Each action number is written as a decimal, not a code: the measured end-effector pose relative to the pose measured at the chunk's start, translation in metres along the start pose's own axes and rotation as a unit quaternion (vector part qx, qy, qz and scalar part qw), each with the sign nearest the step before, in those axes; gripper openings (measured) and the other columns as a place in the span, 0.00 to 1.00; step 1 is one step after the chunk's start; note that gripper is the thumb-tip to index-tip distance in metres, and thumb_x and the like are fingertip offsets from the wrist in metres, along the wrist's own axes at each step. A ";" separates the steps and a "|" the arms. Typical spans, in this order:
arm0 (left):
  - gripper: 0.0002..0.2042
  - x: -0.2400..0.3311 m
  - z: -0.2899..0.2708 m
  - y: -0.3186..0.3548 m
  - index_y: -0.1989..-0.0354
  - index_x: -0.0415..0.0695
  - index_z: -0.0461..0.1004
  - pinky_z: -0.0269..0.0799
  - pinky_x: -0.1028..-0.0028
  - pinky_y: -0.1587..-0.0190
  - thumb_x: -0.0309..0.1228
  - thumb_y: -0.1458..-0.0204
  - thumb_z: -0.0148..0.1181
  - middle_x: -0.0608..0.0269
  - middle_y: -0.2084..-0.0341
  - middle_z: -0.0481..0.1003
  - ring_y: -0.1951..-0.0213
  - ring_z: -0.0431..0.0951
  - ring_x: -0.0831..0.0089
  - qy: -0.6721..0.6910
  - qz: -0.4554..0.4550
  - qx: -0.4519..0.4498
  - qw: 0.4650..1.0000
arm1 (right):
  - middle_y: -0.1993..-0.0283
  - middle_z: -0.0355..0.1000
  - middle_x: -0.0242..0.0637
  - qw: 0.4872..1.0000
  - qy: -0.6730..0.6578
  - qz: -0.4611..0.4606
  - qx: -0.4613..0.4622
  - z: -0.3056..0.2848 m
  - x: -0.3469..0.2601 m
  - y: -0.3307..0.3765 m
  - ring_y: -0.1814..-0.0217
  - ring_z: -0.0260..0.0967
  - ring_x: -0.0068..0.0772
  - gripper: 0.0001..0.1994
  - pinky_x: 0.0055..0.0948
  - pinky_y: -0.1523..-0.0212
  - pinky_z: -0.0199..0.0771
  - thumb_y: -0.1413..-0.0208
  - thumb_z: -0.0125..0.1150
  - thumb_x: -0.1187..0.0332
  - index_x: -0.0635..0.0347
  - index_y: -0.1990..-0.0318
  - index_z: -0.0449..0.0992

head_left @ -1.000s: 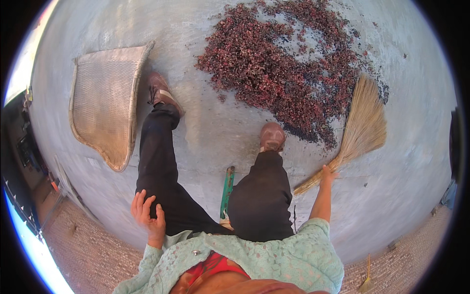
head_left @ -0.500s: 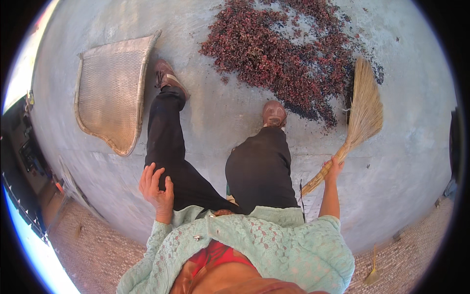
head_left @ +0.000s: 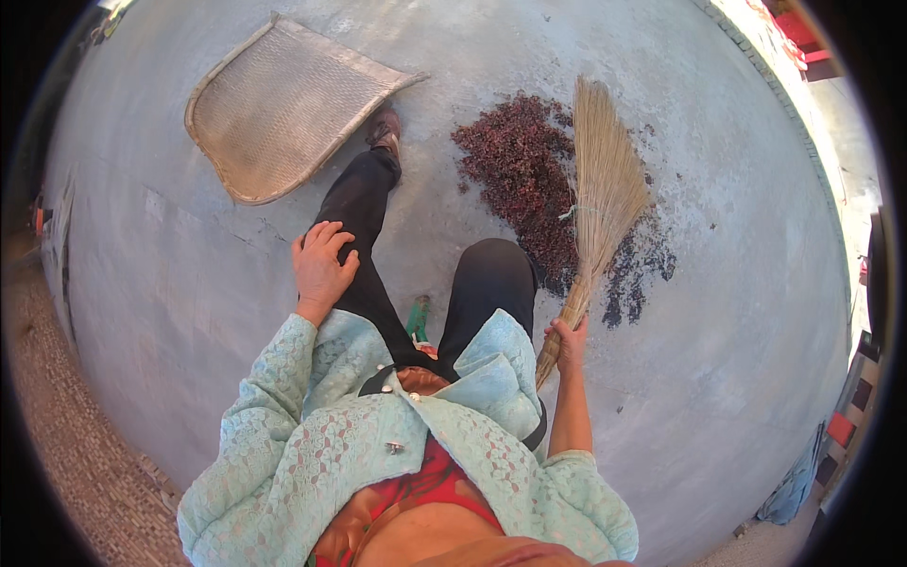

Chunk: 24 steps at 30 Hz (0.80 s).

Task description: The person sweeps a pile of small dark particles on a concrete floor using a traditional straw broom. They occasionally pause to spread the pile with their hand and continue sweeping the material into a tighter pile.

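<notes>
My right hand point(head_left: 569, 342) is wrapped round the handle of a straw broom point(head_left: 609, 184). The broom's fanned bristles point away from me and lie against the right side of a heap of dark red dried berries or seed husks point(head_left: 520, 165), covering part of it. Dark bits point(head_left: 635, 279) are scattered just right of the broom. My left hand point(head_left: 323, 267) rests on my left leg near the knee, fingers loosely spread, holding nothing.
A wide woven winnowing basket point(head_left: 288, 104) lies on the grey concrete floor at the far left, beside my left shoe point(head_left: 385, 130). A small green object point(head_left: 418, 319) shows between my legs. Blue cloth point(head_left: 792, 487) lies at the right edge, and brickwork point(head_left: 85, 444) lines the lower left.
The view has turned, and the heap looks more gathered, its right part now swept inward by the broom. My left hand has come down from the air onto my leg.
</notes>
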<state>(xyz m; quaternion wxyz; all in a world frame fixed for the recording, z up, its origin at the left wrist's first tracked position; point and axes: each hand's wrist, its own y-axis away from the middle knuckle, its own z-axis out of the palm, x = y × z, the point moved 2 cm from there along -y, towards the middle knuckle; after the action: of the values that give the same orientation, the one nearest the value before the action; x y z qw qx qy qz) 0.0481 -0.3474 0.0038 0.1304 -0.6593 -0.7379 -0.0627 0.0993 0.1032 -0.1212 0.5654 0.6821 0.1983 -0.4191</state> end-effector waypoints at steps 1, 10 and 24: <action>0.11 -0.002 0.000 0.000 0.66 0.49 0.76 0.55 0.59 0.45 0.33 0.61 0.62 0.67 0.55 0.73 0.46 0.67 0.68 0.002 -0.002 0.007 1.000 | 0.76 0.66 0.34 0.999 -0.018 0.023 -0.045 0.005 0.011 0.000 0.82 0.68 0.29 0.20 0.28 0.81 0.71 0.59 0.64 0.74 0.58 0.59 0.61; 0.10 -0.014 0.003 0.009 0.67 0.49 0.77 0.56 0.57 0.45 0.34 0.59 0.61 0.68 0.56 0.74 0.47 0.67 0.70 0.037 -0.014 0.032 0.999 | 0.76 0.66 0.32 0.981 0.167 -0.096 0.006 0.035 0.010 0.008 0.82 0.64 0.24 0.16 0.24 0.81 0.68 0.62 0.63 0.72 0.62 0.64 0.65; 0.08 -0.016 0.006 0.004 0.69 0.50 0.77 0.58 0.61 0.47 0.34 0.60 0.61 0.70 0.58 0.75 0.48 0.69 0.70 0.027 -0.017 0.018 0.999 | 0.68 0.71 0.43 0.901 0.431 -0.040 0.011 0.053 0.074 -0.075 0.73 0.70 0.40 0.25 0.34 0.69 0.73 0.64 0.63 0.65 0.61 0.55 0.64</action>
<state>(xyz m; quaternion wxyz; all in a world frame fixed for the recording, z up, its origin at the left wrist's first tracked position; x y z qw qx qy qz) 0.0531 -0.3604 -0.0071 0.1606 -0.6420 -0.7465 -0.0697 0.0672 0.0592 -0.2262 0.3995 0.7940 0.4451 -0.1086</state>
